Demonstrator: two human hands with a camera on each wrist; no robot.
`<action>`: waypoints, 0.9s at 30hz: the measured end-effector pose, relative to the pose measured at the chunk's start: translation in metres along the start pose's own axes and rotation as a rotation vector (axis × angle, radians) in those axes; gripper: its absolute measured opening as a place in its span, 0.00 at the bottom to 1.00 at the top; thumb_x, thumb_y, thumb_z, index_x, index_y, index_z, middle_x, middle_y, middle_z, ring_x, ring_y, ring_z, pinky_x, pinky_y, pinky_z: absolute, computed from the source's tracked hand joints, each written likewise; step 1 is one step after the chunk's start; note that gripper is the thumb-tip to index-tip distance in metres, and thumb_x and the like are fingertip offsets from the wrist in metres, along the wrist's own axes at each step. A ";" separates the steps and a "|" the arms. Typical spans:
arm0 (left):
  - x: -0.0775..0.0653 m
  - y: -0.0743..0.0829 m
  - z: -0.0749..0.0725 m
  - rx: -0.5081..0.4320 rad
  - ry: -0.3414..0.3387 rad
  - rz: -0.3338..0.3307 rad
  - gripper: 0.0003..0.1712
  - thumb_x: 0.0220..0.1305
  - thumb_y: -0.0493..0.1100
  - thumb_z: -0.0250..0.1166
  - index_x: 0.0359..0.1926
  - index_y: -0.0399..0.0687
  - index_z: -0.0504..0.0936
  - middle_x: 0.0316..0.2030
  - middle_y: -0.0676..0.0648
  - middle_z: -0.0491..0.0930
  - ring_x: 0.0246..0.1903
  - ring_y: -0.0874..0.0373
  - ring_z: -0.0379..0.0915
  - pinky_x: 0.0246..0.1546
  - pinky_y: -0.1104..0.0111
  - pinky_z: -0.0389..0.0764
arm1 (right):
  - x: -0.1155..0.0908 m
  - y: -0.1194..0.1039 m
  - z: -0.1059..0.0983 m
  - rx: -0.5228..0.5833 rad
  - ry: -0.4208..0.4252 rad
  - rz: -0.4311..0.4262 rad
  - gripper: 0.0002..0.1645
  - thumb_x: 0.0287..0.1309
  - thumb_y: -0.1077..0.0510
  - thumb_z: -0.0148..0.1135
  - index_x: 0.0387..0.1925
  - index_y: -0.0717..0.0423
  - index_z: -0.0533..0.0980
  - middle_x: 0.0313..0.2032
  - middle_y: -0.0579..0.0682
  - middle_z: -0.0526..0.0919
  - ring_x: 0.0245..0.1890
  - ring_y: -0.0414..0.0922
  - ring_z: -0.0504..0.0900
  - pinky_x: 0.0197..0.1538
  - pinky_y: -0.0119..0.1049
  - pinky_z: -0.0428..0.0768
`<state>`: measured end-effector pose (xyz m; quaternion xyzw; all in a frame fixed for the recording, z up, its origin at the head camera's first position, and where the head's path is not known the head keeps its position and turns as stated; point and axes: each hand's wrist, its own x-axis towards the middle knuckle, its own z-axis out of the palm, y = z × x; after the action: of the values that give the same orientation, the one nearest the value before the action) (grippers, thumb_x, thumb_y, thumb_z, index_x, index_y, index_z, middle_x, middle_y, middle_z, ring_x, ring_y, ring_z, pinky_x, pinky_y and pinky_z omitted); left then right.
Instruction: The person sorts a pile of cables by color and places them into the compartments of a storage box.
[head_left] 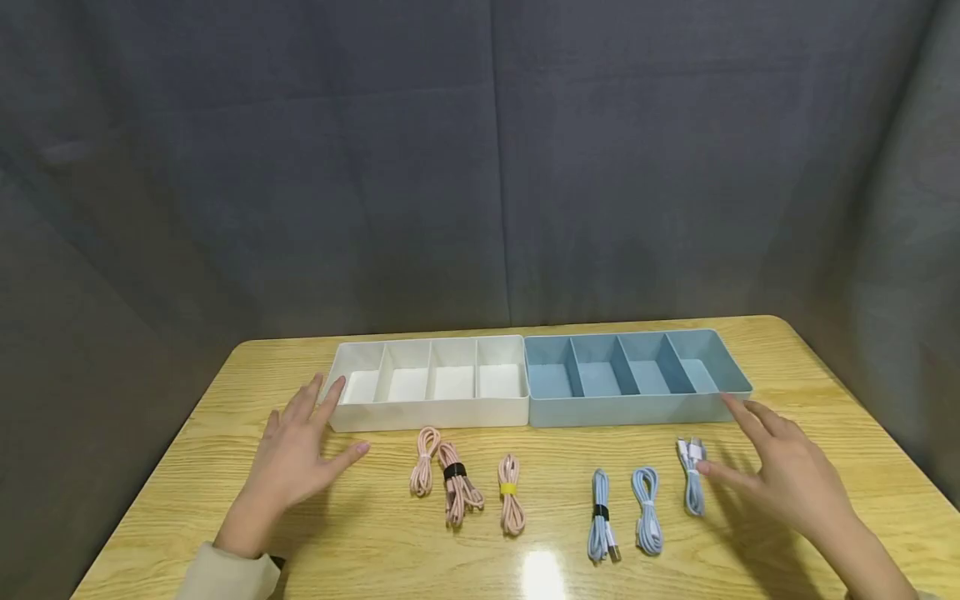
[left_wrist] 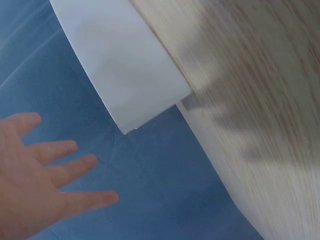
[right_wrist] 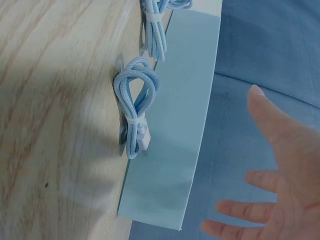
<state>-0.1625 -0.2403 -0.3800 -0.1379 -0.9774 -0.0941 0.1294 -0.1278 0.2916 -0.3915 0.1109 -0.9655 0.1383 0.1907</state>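
Six cables (head_left: pixel 512 510) are spread before the trays (head_left: pixel 435 414) near the table's (head_left: pixel 375 542) back edge; left hand (head_left: pixel 291 458) and right hand (head_left: pixel 797 475) are held wide-fingered, empty. The two leftmost cables could be snagged together, being set so close.

The left hand (head_left: pixel 291 460) extends forward from a pale sleeve (head_left: pixel 228 573), its fingers (left_wrist: pixel 75 171) spread and its thumb (head_left: pixel 343 464) stretched inward toward the other side, while the right hand (head_left: pixel 795 475), its wrist (head_left: pixel 855 550) bare, slants forward and inward with the thumb held well apart from the spread fingers.
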 end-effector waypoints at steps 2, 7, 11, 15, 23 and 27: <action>-0.001 -0.002 -0.002 -0.008 0.006 0.002 0.49 0.55 0.66 0.58 0.69 0.46 0.52 0.65 0.33 0.52 0.60 0.32 0.51 0.52 0.34 0.55 | 0.000 -0.001 -0.002 0.008 -0.026 0.029 0.56 0.38 0.37 0.70 0.66 0.54 0.58 0.51 0.70 0.70 0.46 0.70 0.69 0.37 0.65 0.70; -0.002 -0.005 -0.007 -0.057 0.039 -0.026 0.47 0.54 0.63 0.61 0.66 0.39 0.58 0.60 0.31 0.61 0.54 0.31 0.60 0.47 0.39 0.66 | -0.001 -0.002 -0.007 0.027 -0.096 0.097 0.51 0.43 0.36 0.66 0.63 0.59 0.61 0.43 0.71 0.75 0.40 0.69 0.73 0.29 0.60 0.73; -0.001 -0.010 -0.010 -0.091 0.040 -0.073 0.46 0.54 0.63 0.61 0.64 0.37 0.61 0.56 0.31 0.65 0.52 0.33 0.63 0.40 0.40 0.71 | 0.001 -0.002 -0.010 0.050 -0.149 0.150 0.47 0.46 0.35 0.64 0.58 0.63 0.66 0.36 0.64 0.79 0.33 0.60 0.78 0.23 0.49 0.73; 0.000 -0.015 -0.011 -0.121 0.047 -0.108 0.42 0.56 0.59 0.61 0.62 0.34 0.64 0.50 0.31 0.71 0.47 0.35 0.69 0.32 0.44 0.75 | 0.000 -0.001 -0.010 0.069 -0.177 0.183 0.42 0.47 0.35 0.64 0.53 0.64 0.70 0.31 0.58 0.81 0.28 0.52 0.80 0.23 0.45 0.73; 0.008 -0.028 -0.010 -0.204 0.062 -0.157 0.32 0.60 0.51 0.60 0.57 0.30 0.67 0.29 0.42 0.77 0.25 0.53 0.73 0.18 0.65 0.71 | 0.001 0.001 -0.007 0.171 -0.196 0.170 0.37 0.50 0.43 0.65 0.51 0.69 0.69 0.24 0.49 0.81 0.22 0.45 0.79 0.26 0.43 0.75; 0.014 -0.036 -0.008 -0.247 0.032 -0.179 0.33 0.62 0.51 0.58 0.58 0.29 0.65 0.26 0.44 0.78 0.21 0.56 0.72 0.18 0.66 0.71 | 0.002 0.001 -0.005 0.211 -0.209 0.173 0.35 0.52 0.46 0.64 0.52 0.69 0.69 0.24 0.50 0.82 0.23 0.46 0.79 0.27 0.44 0.75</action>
<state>-0.1847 -0.2722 -0.3738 -0.0637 -0.9645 -0.2271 0.1183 -0.1282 0.2940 -0.3870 0.0605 -0.9662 0.2424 0.0638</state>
